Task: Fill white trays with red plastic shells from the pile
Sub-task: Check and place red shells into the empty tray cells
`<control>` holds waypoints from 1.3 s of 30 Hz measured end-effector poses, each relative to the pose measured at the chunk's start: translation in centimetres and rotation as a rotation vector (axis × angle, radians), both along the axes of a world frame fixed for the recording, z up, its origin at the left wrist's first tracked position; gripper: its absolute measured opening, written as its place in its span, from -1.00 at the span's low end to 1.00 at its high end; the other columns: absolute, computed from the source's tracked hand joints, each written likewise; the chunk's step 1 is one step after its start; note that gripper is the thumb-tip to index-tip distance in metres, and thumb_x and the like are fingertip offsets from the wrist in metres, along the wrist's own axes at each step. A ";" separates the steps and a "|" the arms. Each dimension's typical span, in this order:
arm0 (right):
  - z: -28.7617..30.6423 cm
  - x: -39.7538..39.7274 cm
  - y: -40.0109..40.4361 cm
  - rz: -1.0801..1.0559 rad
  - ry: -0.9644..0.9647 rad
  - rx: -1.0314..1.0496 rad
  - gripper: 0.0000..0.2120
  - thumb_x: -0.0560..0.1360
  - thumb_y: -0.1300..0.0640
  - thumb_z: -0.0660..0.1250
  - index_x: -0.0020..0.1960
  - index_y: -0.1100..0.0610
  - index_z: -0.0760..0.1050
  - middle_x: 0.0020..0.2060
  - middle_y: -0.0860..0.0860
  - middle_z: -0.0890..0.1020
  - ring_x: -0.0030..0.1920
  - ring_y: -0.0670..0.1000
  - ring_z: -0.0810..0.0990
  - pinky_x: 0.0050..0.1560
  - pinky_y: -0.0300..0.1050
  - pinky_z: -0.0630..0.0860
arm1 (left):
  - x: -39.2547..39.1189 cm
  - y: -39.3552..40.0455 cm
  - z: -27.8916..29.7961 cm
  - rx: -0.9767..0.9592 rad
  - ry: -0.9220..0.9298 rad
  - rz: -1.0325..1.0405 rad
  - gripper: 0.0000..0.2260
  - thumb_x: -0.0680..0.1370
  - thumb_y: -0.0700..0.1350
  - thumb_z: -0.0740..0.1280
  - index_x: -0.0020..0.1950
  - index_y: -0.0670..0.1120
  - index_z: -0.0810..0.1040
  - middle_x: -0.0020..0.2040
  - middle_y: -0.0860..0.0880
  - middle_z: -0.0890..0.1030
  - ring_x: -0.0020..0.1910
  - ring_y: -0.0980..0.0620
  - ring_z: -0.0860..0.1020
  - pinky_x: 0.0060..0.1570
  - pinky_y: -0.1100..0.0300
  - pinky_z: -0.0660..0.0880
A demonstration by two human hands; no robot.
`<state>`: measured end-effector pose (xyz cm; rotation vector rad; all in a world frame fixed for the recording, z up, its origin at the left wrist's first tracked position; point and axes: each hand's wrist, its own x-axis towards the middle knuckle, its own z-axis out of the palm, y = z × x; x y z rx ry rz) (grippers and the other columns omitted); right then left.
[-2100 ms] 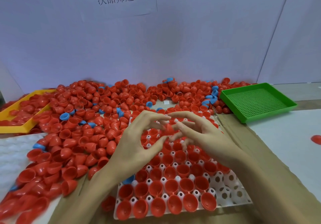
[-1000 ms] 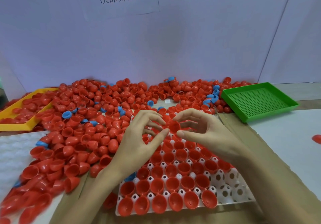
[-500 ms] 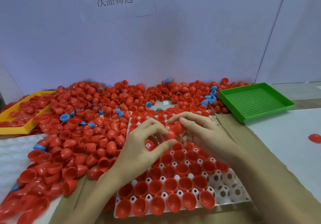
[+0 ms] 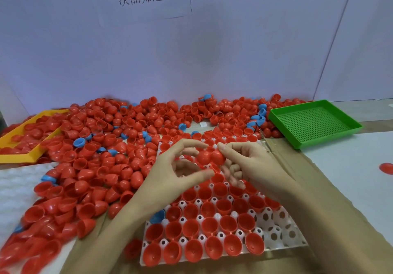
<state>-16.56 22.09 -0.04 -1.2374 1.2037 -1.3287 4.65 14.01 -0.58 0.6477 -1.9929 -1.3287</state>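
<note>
Red shells (image 4: 210, 157), two now where one showed before, hang above the white tray's (image 4: 274, 225) far half. The right hand (image 4: 251, 167) pinches them; the left hand (image 4: 174, 174), fingers curled apart, has let go.

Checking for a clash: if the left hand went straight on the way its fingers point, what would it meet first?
Probably the red shells held by the right hand; the left hand is right beside them.
</note>
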 end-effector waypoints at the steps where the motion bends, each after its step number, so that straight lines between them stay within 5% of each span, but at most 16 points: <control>1: 0.0 -0.1 0.1 0.006 -0.017 0.004 -0.57 0.63 -0.11 0.40 -0.10 0.29 0.58 -0.41 0.14 0.59 -0.52 -0.02 0.53 -0.55 -0.25 0.43 | 0.0 0.2 -0.1 -0.146 -0.045 0.020 -0.56 0.48 0.03 0.61 0.31 0.19 0.60 0.11 0.07 0.66 -0.07 0.01 0.74 0.06 0.26 0.61; 3: 0.1 -0.3 0.1 0.024 -0.040 0.013 -0.51 0.62 -0.12 0.41 -0.07 0.37 0.56 -0.44 0.12 0.58 -0.56 -0.04 0.51 -0.58 -0.27 0.39 | -0.2 0.7 -0.6 -0.375 -0.058 0.076 -0.64 0.51 -0.01 0.57 0.25 0.20 0.59 0.08 0.14 0.66 -0.10 0.07 0.73 0.03 0.33 0.58; 5: 0.2 -0.3 0.1 -0.001 -0.030 0.016 -0.54 0.62 -0.18 0.37 -0.15 0.23 0.60 -0.46 0.06 0.54 -0.57 -0.07 0.46 -0.59 -0.29 0.33 | -0.5 1.1 -0.8 -0.376 -0.040 0.098 -0.76 0.57 0.01 0.49 0.21 0.16 0.59 -0.02 0.14 0.69 -0.16 0.06 0.73 -0.03 0.29 0.61; 9: 0.3 -0.7 0.1 -0.086 0.095 -0.046 -0.71 0.59 -0.18 0.41 0.00 0.06 0.57 -0.37 0.05 0.53 -0.47 0.00 0.44 -0.50 -0.25 0.37 | -0.8 1.2 -0.7 -0.021 0.043 0.034 -0.83 0.66 -0.01 0.39 0.22 -0.02 0.59 -0.08 -0.08 0.76 -0.26 -0.11 0.74 -0.12 0.03 0.68; 12: 0.4 -0.8 0.4 0.004 0.186 -0.115 -0.75 0.61 -0.04 0.44 0.26 -0.05 0.57 -0.17 0.04 0.64 -0.36 0.01 0.63 -0.35 -0.20 0.56 | -0.7 1.1 -0.3 0.217 0.128 -0.063 -0.78 0.67 0.02 0.38 0.20 -0.10 0.63 -0.04 -0.21 0.74 -0.23 -0.18 0.73 -0.17 0.10 0.65; 15: 0.2 -0.4 0.5 0.037 0.219 -0.153 -0.81 0.63 -0.01 0.43 0.21 0.02 0.64 -0.19 0.03 0.68 -0.31 -0.05 0.67 -0.30 -0.22 0.58 | -0.6 1.0 -0.2 0.333 0.151 -0.134 -0.73 0.66 0.07 0.39 0.17 -0.12 0.67 -0.02 -0.22 0.71 -0.24 -0.14 0.69 -0.17 0.14 0.61; 20: -0.3 -0.9 0.0 -0.012 0.279 -0.090 -0.75 0.57 -0.06 0.49 0.07 0.12 0.66 -0.25 0.10 0.70 -0.33 0.04 0.64 -0.31 -0.21 0.55 | -0.8 0.7 -0.4 -0.076 0.062 0.037 -0.67 0.56 -0.14 0.53 0.28 0.08 0.57 0.03 -0.01 0.69 -0.08 -0.06 0.73 -0.06 0.19 0.65; 25: -0.3 -1.0 0.0 0.106 0.297 -0.082 -0.73 0.62 -0.15 0.39 0.10 0.05 0.65 -0.32 0.03 0.66 -0.40 -0.01 0.60 -0.36 -0.23 0.53 | -1.0 1.6 0.1 -0.144 0.006 0.022 -0.87 0.55 -0.15 0.52 0.01 0.09 0.73 -0.12 0.00 0.75 -0.12 -0.03 0.73 -0.01 0.15 0.65; 29: 0.3 -3.0 -0.3 -0.153 0.148 -0.067 -0.66 0.70 -0.15 0.24 0.18 0.09 0.62 -0.31 0.07 0.65 -0.39 0.03 0.60 -0.40 -0.18 0.51 | -1.7 3.2 1.0 -0.278 -0.103 -0.021 -0.87 0.56 -0.16 0.51 0.00 0.08 0.71 -0.13 0.07 0.72 -0.12 0.02 0.70 -0.05 0.19 0.64; 34: -1.2 -5.0 -1.1 -0.605 0.611 -0.104 -0.83 0.69 0.00 0.28 -0.05 -0.06 0.56 -0.42 -0.09 0.66 -0.44 -0.18 0.58 -0.18 -0.12 0.49 | -4.0 7.2 0.6 -0.484 -0.263 -0.217 -0.97 0.59 -0.08 0.44 0.01 0.04 0.67 -0.05 0.16 0.53 -0.14 0.06 0.57 -0.15 0.28 0.52; 39: -1.6 -5.2 -1.1 -0.606 0.640 -0.095 -0.87 0.67 -0.02 0.27 -0.03 -0.08 0.56 -0.39 -0.18 0.67 -0.39 -0.19 0.62 -0.15 -0.05 0.57 | -5.1 8.5 0.1 -0.609 -0.375 -0.299 -0.92 0.60 0.01 0.39 0.03 0.04 0.61 0.00 0.19 0.38 -0.15 0.14 0.47 -0.21 0.41 0.35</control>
